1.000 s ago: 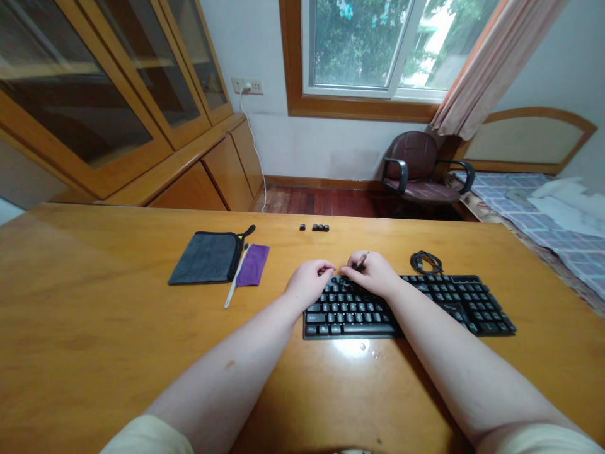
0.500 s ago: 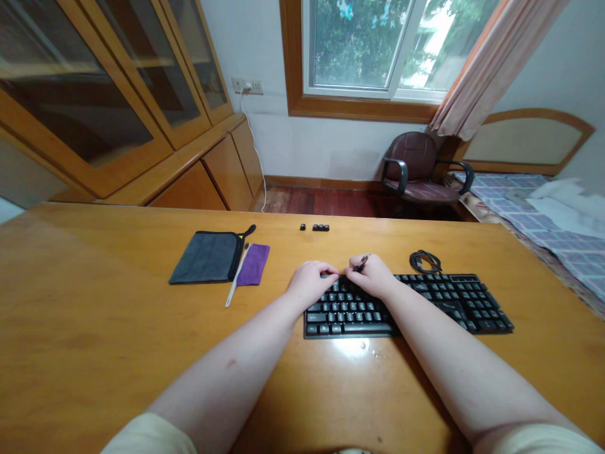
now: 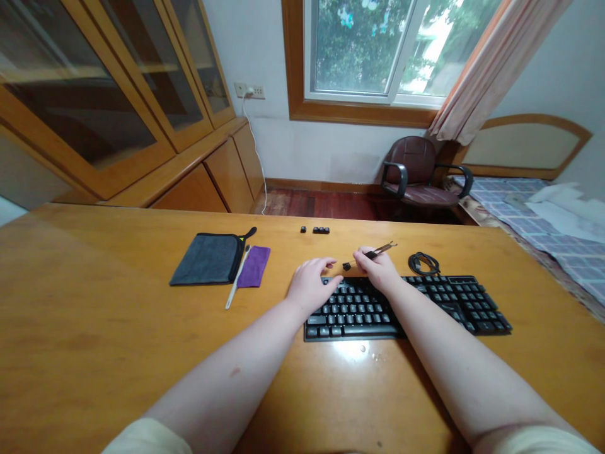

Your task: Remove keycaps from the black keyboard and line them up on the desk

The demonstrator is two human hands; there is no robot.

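A black keyboard (image 3: 359, 329) lies on the wooden desk, its left half under my hands. My right hand (image 3: 380, 272) grips a keycap puller (image 3: 385, 248), a slim tool with wire tips and a dark handle. At its lower left end sits a black keycap (image 3: 346, 266), held above the keyboard's back edge. My left hand (image 3: 309, 285) rests over the keyboard's back left corner, thumb and fingers apart, with nothing in it. Toward the desk's far edge lie several loose keycaps, one single keycap (image 3: 303, 229) and a short row of keycaps (image 3: 321, 230).
To the left are a grey cloth (image 3: 208, 258), a purple cloth (image 3: 254, 266) and a thin white brush (image 3: 232, 290). A coiled black cable (image 3: 424, 263) lies behind the keyboard. Past the desk stand an office chair (image 3: 413, 170) and a glass-door cabinet (image 3: 165, 139).
My right hand has drawn back to the right and up from the keys, and a keycap now shows on the puller. My left fingers have spread from their pinch.
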